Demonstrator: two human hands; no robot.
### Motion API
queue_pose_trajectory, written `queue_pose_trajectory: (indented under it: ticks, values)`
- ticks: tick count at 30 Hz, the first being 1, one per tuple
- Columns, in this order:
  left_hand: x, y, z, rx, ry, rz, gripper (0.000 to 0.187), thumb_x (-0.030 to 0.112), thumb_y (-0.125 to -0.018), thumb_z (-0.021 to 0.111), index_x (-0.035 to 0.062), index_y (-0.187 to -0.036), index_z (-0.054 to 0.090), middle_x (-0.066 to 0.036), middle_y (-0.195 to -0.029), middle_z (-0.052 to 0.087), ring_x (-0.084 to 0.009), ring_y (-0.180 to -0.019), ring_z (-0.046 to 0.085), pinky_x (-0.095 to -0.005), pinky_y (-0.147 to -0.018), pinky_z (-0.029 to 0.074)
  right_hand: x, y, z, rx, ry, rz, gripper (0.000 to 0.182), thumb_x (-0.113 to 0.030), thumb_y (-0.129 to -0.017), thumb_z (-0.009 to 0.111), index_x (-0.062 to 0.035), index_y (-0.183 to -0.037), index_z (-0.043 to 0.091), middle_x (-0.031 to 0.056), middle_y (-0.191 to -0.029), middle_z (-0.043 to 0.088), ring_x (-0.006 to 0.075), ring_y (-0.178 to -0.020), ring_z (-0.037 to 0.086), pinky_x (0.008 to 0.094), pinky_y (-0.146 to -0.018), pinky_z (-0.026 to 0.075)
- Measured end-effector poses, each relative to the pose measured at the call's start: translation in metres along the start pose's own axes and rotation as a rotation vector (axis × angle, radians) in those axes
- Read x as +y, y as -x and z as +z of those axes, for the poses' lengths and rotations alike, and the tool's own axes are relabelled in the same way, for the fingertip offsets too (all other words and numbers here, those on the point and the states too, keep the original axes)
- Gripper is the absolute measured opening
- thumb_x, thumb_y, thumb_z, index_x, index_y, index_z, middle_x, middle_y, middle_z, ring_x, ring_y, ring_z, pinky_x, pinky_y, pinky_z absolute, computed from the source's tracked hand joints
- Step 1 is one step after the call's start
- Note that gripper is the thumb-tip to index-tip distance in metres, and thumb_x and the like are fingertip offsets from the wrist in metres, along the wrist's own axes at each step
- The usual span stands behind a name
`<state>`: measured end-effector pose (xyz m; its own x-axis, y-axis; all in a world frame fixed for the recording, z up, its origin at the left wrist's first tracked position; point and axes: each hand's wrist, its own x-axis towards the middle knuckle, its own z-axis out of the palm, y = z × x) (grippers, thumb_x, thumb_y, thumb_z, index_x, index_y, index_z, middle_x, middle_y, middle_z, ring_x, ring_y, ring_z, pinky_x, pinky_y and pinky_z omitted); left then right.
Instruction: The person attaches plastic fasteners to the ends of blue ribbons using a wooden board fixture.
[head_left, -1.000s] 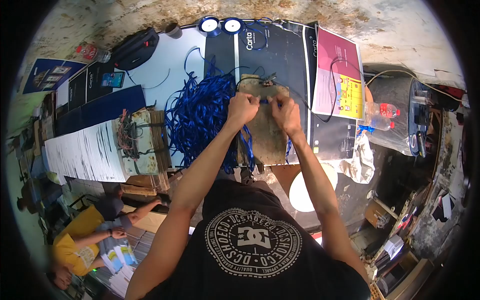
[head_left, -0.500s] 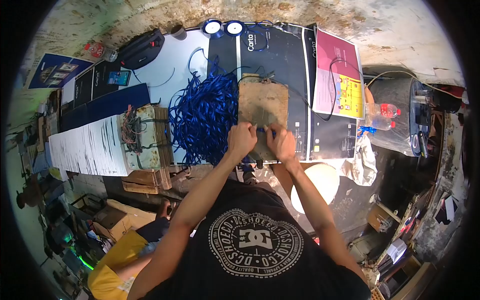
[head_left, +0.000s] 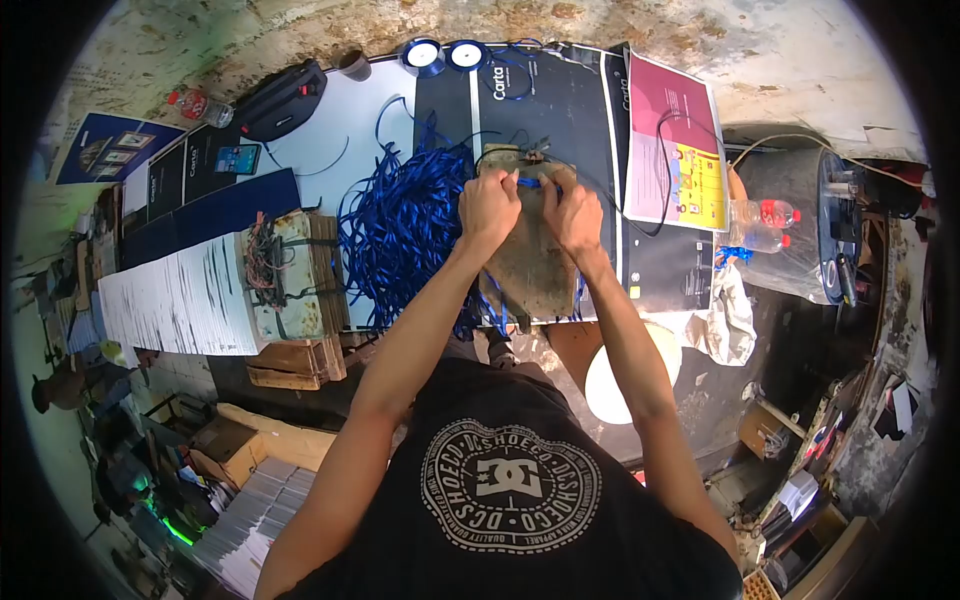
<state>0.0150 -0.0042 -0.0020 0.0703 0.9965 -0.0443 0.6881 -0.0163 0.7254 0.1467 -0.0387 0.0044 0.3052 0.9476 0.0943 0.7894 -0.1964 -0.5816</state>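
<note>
My left hand (head_left: pixel 489 212) and my right hand (head_left: pixel 573 213) are over the far part of a worn wooden board (head_left: pixel 530 265). Between their pinched fingertips runs a short stretch of blue ribbon (head_left: pixel 530 183), close to a dark wire or fitting at the board's far end. Loose ribbon ends hang past the board's near edge. A big heap of cut blue ribbons (head_left: pixel 405 235) lies against the board's left side, beside my left forearm. How the ribbon sits inside my fingers is hidden.
Two ribbon spools (head_left: pixel 424 56) stand at the back. To the left are a bundled stack of white sheets (head_left: pixel 180 295), a phone (head_left: pixel 237 158) and a black bag (head_left: pixel 285 100). A printed poster (head_left: pixel 680 150), plastic bottles (head_left: pixel 765 225) and a drum (head_left: pixel 785 180) are on the right.
Both hands have moved away from my body, from the near part of the board to its far end, still pinching ribbon. A person in yellow at lower left has left view, revealing paper stacks.
</note>
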Motion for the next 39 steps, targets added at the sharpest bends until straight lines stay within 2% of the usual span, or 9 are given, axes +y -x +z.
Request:
queue_pose_trajectory:
  ticks: [13, 19, 23, 32, 39]
  values:
    - [0.011, -0.018, -0.006, -0.02, 0.014, -0.011, 0.023, 0.021, -0.084, 0.058, 0.0004, -0.081, 0.066, -0.021, -0.076, 0.064, -0.04, -0.073, 0.062, -0.0451, -0.068, 0.049, -0.011, -0.016, -0.01, -0.024, 0.0, 0.03, 0.02, -0.025, -0.085, 0.057, -0.0067, -0.082, 0.063, 0.0201, -0.078, 0.064, 0.04, -0.073, 0.062, 0.0462, -0.064, 0.049]
    - [0.008, -0.015, 0.004, 0.02, -0.018, -0.027, 0.023, 0.022, -0.082, 0.058, 0.0006, -0.08, 0.066, -0.022, -0.077, 0.064, -0.0406, -0.074, 0.062, -0.0463, -0.068, 0.049, -0.002, -0.015, 0.006, -0.037, 0.004, 0.055, 0.021, -0.028, -0.084, 0.058, -0.0086, -0.085, 0.065, 0.0198, -0.079, 0.065, 0.0407, -0.075, 0.062, 0.0469, -0.067, 0.05]
    - [0.001, -0.011, 0.01, -0.024, -0.05, -0.079, 0.022, 0.021, -0.081, 0.059, 0.0013, -0.079, 0.067, -0.023, -0.076, 0.064, -0.0407, -0.073, 0.062, -0.0466, -0.067, 0.05, 0.003, -0.01, 0.012, -0.08, 0.023, 0.095, 0.021, -0.03, -0.083, 0.058, -0.0108, -0.086, 0.066, 0.0204, -0.078, 0.065, 0.0413, -0.075, 0.062, 0.0466, -0.067, 0.051]
    - [-0.014, 0.024, 0.012, -0.075, -0.079, -0.064, 0.02, 0.019, -0.08, 0.059, 0.0015, -0.074, 0.067, -0.023, -0.073, 0.063, -0.0409, -0.069, 0.061, -0.0472, -0.064, 0.049, 0.004, 0.026, 0.005, -0.155, 0.068, 0.111, 0.021, -0.03, -0.084, 0.057, -0.0128, -0.088, 0.068, 0.023, -0.074, 0.063, 0.0424, -0.072, 0.062, 0.0471, -0.064, 0.052]
    - [-0.017, 0.084, -0.003, -0.169, -0.091, -0.075, 0.02, 0.019, -0.08, 0.06, 0.0006, -0.073, 0.065, -0.023, -0.073, 0.062, -0.0414, -0.07, 0.061, -0.0467, -0.062, 0.048, 0.009, 0.087, -0.01, -0.26, 0.024, 0.108, 0.018, -0.027, -0.084, 0.058, -0.0109, -0.086, 0.067, 0.0221, -0.074, 0.063, 0.0423, -0.072, 0.062, 0.0477, -0.063, 0.051]
